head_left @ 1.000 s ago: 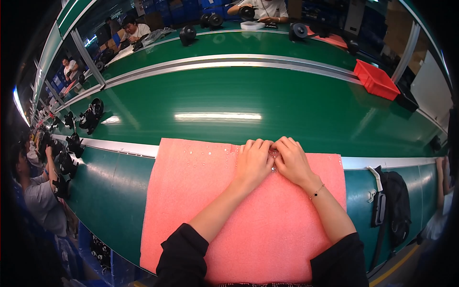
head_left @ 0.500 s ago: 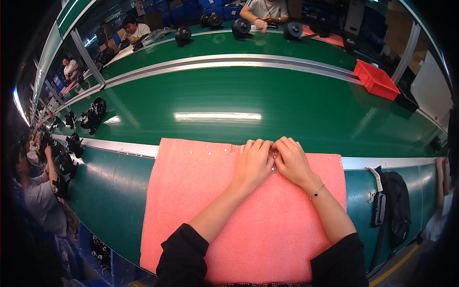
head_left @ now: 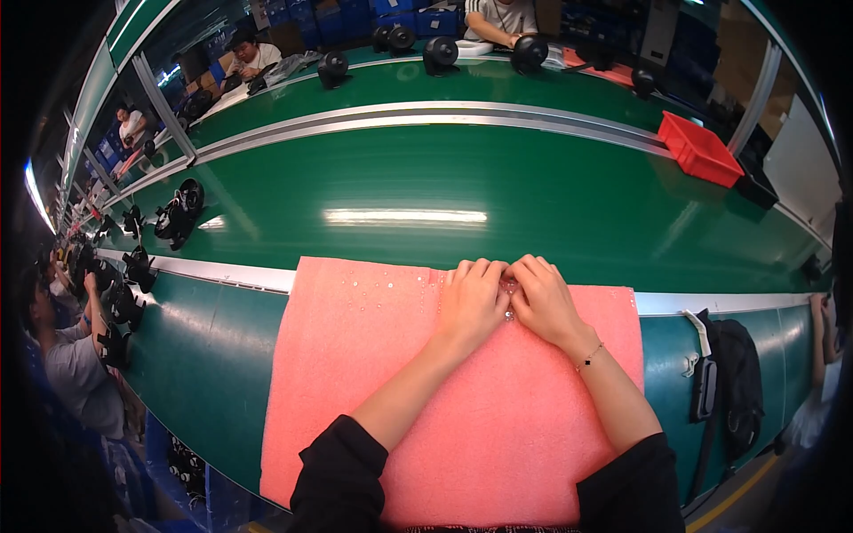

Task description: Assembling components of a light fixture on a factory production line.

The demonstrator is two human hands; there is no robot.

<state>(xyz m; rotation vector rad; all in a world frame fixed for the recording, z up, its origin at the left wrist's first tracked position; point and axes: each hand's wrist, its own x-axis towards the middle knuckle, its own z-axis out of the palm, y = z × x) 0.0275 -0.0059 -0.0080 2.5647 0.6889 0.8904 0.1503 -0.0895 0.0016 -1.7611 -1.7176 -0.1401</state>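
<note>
A pink foam sheet (head_left: 355, 382) lies in front of me, its far edge by the belt. Both hands rest close together on its far part, backs up. My left hand (head_left: 474, 298) has its fingers curled down and pressed together. Beside it, almost touching, my right hand (head_left: 542, 298) is bent the same way. The fingertips are hidden, so anything held in them cannot be made out. Tiny shiny round pieces (head_left: 509, 315) lie between my thumbs. More of these lie scattered on the foam left of my left hand, and a few near its far right corner.
A green conveyor belt (head_left: 400, 178) crosses beyond the foam, carrying black assemblies (head_left: 180, 213) at left. A red bin (head_left: 699, 149) stands far right. On the bench at right lies a black bag-like thing (head_left: 737, 382). Co-workers sit at left and across, among black round units (head_left: 440, 55).
My hands have stayed still. The black assemblies at left have moved slightly rightward, and the round units across have shifted left. A co-worker opposite now touches one of those units.
</note>
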